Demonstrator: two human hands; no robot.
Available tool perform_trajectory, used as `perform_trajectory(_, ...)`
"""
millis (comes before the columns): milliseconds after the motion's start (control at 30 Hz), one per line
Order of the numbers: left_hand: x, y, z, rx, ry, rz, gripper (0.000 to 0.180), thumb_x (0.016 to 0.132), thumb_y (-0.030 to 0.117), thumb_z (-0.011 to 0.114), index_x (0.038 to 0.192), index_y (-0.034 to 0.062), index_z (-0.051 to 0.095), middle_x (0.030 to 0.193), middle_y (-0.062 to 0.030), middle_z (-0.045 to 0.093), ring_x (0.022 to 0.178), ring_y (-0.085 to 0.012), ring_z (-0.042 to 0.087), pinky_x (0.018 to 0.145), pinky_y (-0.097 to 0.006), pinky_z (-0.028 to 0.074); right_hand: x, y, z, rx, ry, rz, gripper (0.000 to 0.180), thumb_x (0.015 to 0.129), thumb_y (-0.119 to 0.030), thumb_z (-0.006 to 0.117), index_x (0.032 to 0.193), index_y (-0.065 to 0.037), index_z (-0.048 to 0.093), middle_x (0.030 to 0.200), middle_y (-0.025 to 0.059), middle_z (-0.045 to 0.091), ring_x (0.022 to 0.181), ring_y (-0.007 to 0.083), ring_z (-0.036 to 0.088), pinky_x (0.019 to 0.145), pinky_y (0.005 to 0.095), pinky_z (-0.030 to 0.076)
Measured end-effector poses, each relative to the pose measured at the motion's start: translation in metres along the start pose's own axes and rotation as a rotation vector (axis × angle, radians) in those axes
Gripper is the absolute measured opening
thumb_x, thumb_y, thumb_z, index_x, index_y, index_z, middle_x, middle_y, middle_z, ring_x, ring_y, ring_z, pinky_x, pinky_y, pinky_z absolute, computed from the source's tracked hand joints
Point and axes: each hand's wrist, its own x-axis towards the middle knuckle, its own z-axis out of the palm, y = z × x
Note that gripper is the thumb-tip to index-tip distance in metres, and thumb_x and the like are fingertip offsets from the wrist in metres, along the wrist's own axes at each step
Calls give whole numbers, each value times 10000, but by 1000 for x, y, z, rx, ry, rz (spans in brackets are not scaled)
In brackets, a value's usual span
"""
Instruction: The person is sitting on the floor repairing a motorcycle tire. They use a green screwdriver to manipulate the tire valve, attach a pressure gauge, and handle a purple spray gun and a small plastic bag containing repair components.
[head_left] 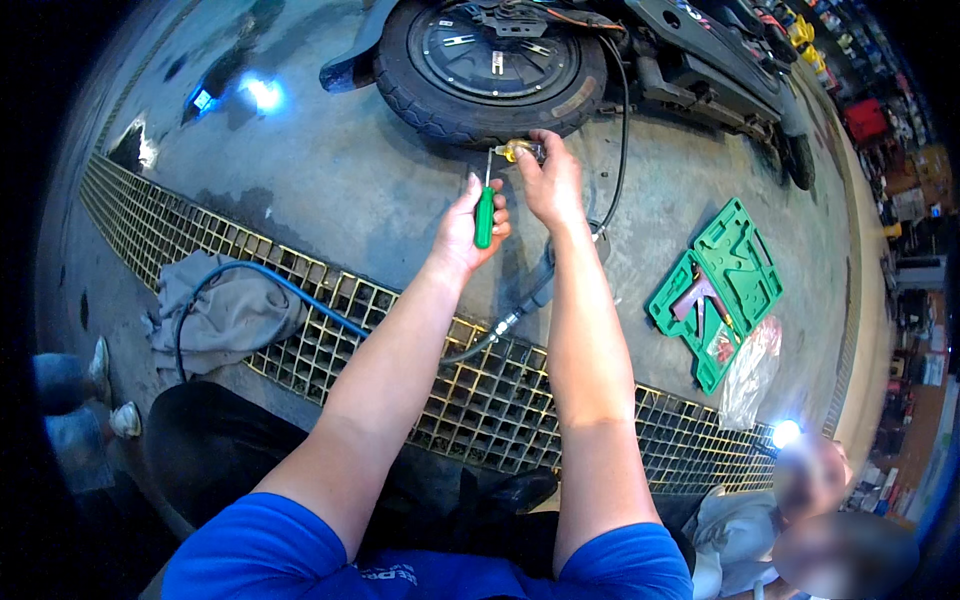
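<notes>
My left hand (467, 225) is closed around the green handle of a screwdriver (485, 218), its metal shaft pointing away from me. The right hand (552, 182) pinches a small amber-yellow piece with a dark end (520, 151); its exact kind is unclear. The screwdriver's tip meets or nearly meets the near end of that piece. Just beyond both hands is the black tire (425, 112) of a wheel with a dark hub (500, 60). It belongs to a scooter (690, 75) lying on its side.
A yellowish floor grating (490, 390) crosses below my forearms. At right lies an open green case (735, 250) with a gun-shaped tool (698, 298) and a plastic bag (750, 375) beside it. Grey cloth (225, 310) and a blue hose (285, 285) lie left. Other people are at both lower sides.
</notes>
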Motion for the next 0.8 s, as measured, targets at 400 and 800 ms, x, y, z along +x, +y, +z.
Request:
perform_trajectory(400, 12, 9, -15, 151, -18, -24, 302, 948, 361, 518, 978, 61, 552, 779, -43, 554, 642, -137, 510, 537, -274, 434, -10, 18, 6, 561, -38, 354, 308, 878, -153, 617, 1120, 28, 555, 947, 146, 665, 832, 240, 654, 719, 346, 525)
perform_trajectory(800, -45, -43, 67, 1939, -192, 1178, 358, 822, 164, 671, 1124, -12, 595, 1056, -127, 614, 963, -231, 587, 872, -299, 452, -125, 27, 5, 2210, 48, 517, 357, 973, -396, 438, 1130, -95, 550, 988, 68, 621, 865, 194, 594, 721, 326, 495)
